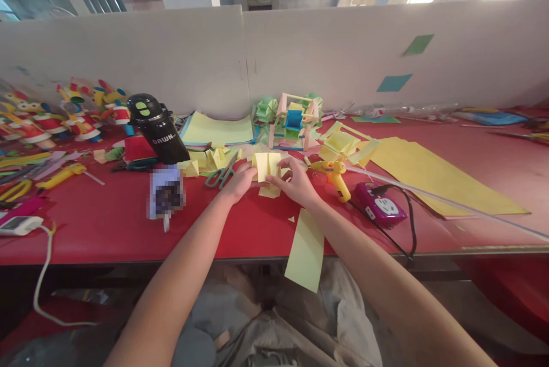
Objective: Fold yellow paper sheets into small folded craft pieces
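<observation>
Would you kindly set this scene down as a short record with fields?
Surface: red table
Left hand: grips the folded yellow paper piece from its left side
Right hand: grips the same piece from the right
Near the right hand: yellow glue gun, purple power strip
Near the left hand: green scissors, black bottle
Table edge: yellow paper strip overhanging

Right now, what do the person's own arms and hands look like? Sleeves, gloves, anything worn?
Both arms are bare from the lower frame edge to the hands; no sleeves show. The left hand and the right hand wear no gloves, and I see no watch, bracelet or ring. No markings show on the forearms. The fingers are too small here to judge the nails.
</observation>
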A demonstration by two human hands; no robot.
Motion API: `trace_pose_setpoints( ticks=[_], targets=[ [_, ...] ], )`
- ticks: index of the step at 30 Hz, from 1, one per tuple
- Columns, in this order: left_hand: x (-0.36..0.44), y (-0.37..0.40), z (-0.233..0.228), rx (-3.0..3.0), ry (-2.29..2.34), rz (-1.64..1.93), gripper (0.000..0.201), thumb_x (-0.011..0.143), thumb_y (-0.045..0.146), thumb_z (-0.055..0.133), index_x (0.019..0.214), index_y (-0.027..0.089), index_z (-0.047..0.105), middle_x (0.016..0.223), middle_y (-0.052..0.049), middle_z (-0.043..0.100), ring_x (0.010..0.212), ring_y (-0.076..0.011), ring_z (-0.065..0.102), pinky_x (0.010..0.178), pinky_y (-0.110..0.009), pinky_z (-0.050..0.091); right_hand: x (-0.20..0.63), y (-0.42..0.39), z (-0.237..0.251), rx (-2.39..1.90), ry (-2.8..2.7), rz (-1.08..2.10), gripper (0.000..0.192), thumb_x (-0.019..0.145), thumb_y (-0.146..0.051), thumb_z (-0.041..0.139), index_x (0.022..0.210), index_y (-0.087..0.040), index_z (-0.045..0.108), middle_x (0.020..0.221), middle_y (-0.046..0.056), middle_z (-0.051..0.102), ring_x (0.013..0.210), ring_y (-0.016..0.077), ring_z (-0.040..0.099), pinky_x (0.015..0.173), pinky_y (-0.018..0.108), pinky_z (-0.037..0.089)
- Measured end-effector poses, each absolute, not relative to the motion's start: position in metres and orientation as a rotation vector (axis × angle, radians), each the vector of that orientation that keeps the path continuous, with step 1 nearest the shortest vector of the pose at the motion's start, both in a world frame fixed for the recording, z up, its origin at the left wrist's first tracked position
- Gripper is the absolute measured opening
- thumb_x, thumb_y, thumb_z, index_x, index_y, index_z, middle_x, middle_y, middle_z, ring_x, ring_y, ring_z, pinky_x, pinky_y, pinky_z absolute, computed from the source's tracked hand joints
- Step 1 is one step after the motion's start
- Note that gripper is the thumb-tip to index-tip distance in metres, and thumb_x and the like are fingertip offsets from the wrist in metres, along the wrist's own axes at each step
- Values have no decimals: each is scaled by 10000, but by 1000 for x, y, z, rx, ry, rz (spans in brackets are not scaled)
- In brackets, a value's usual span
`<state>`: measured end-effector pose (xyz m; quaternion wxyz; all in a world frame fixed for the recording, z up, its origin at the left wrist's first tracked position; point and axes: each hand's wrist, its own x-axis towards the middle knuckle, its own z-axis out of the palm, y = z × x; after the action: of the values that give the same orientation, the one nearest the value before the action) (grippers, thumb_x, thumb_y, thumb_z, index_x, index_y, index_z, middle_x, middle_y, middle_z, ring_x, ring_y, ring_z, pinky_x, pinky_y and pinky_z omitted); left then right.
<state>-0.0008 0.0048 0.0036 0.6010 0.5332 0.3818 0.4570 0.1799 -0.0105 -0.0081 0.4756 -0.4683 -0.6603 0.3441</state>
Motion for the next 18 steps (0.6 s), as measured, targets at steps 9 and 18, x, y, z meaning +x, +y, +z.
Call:
trace_pose_setpoints(
  ticks=[9, 18],
  targets=[
    [0, -7, 17, 1296, 806, 1007, 443, 782, 427, 676, 1155, 189, 671, 1034, -79, 731, 970, -253, 680, 781, -361, 584, 181, -10, -8, -1118, -1627, 844, 430, 717, -448, 746, 972, -220, 485, 1049, 34, 547, 607, 99, 489, 566, 289, 424],
    [-2, 3, 9, 1342, 998, 1131, 388, 778, 316, 574, 1127, 177, 672, 1040, -58, 732, 1019, -276, 674, 910, -459, 560, 182, -9, -10, -1081, -1603, 840, 256, 821, -392, 622, 972, -217, 511, 1030, 26, 565, 627, 108, 523, 598, 296, 453]
  ],
)
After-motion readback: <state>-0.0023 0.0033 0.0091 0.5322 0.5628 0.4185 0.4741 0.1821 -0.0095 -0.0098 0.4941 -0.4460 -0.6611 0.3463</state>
